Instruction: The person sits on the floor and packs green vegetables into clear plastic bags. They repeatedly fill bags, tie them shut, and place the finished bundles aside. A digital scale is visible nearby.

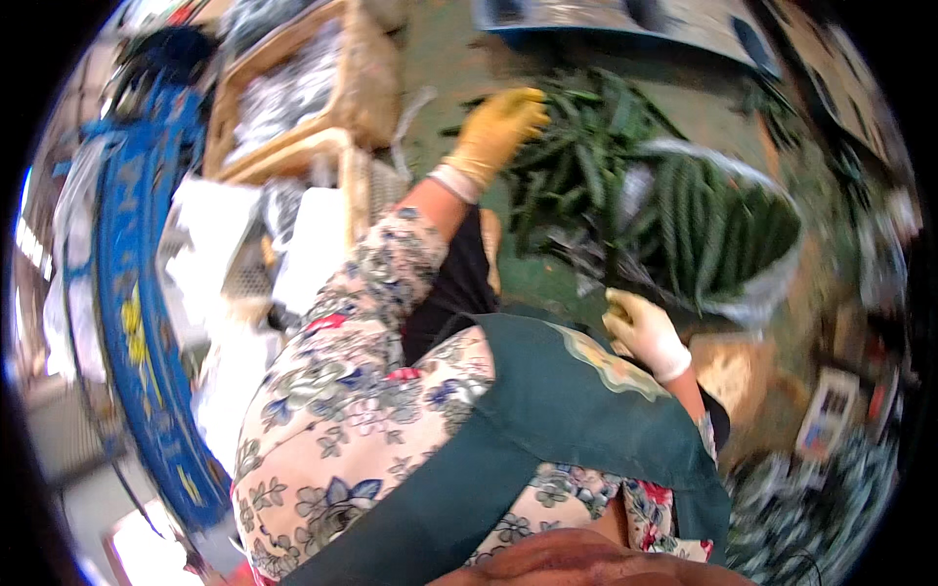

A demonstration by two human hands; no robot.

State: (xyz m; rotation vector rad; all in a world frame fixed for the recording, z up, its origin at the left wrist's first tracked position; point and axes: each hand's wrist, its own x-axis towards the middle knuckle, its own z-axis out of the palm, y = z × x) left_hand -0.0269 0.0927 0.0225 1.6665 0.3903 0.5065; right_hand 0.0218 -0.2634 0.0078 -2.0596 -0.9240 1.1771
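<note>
My left hand (503, 132), in a yellow glove, reaches over the upper left of a loose pile of long green cucumbers (591, 161), its bent fingers slightly apart among their ends. Beside the pile, a clear plastic bag (772, 278) holds a tight row of cucumbers (713, 230). My right hand (640, 332), in a pale glove, is below the bag near the lower ends of the cucumbers, loosely curved and open, with no item visible in it.
Yellowish plastic crates (371, 59) with plastic packaging stand at left beside a blue metal frame (151, 332). A pale board (625, 29) lies at the top. Cardboard (733, 376) and a blurred green heap (811, 503) are at lower right.
</note>
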